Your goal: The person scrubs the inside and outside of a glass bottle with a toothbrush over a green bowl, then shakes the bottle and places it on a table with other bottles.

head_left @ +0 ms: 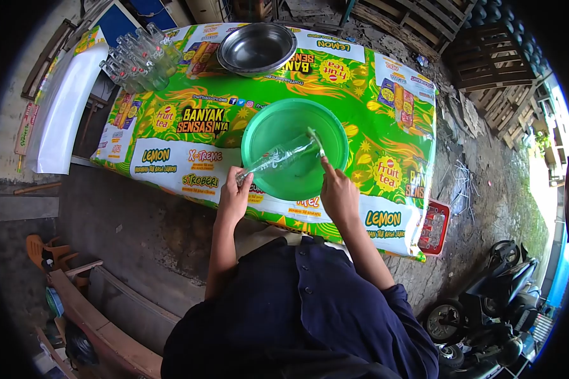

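Observation:
A clear glass bottle point(278, 157) lies tilted over the green plastic basin point(251, 129), and my left hand point(234, 194) is closed round its near end. Its other end points toward the right side of the basin. My right hand point(340, 192) grips the handle of a small, pale-headed brush point(318, 140), held at the bottle's far end. Whether the bristles touch the glass is too small to tell. The basin stands on a table with a bright green printed cover point(227, 145).
Several clear glass bottles point(139, 60) stand grouped at the table's far left corner. A round metal basin point(257, 49) sits at the back. Beside the table's right edge is a red crate point(435, 227). Wooden pallets point(490, 57) and a parked motorbike point(487, 303) are farther off.

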Tool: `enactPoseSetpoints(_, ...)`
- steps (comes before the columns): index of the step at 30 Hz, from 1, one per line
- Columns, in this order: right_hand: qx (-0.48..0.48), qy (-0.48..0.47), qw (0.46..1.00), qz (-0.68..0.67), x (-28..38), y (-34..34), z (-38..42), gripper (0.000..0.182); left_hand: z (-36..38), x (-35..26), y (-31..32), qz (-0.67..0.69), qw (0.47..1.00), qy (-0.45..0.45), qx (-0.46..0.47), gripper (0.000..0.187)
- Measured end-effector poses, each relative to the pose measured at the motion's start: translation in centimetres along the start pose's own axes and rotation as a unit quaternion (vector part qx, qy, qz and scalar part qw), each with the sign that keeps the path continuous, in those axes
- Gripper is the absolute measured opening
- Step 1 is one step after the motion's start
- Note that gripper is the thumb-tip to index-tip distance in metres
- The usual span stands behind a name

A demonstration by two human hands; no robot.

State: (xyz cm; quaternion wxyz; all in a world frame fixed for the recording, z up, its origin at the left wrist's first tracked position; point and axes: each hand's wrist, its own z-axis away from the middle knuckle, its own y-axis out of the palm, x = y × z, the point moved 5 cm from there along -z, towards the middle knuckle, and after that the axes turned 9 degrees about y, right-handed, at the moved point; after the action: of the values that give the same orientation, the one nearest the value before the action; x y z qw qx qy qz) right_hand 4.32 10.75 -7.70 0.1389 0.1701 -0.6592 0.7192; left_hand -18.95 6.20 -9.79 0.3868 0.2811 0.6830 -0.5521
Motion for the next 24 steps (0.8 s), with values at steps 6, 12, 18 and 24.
enactPoseSetpoints(6,0.011,0.009,1.0,-0.024,-0.4,0.0,1.6,0.038,-0.1,0.4,-0.9,-0.031,0.995,-0.089,0.016,0.038)
enactPoseSetpoints(12,0.045,-0.051,0.998,-0.017,2.5,0.1,3.6,0.039,-0.3,-0.4,-1.2,-0.044,0.995,-0.093,-0.005,0.045)
enactPoseSetpoints(18,0.01,0.026,0.999,-0.029,-0.7,-0.3,1.0,0.039,-0.4,0.0,-1.3,-0.074,0.989,-0.123,0.021,0.05)
enactPoseSetpoints(24,0.059,-0.077,0.995,-0.029,3.1,0.4,5.4,0.041,-0.5,0.6,-1.4,-0.087,0.982,-0.158,0.051,0.058)
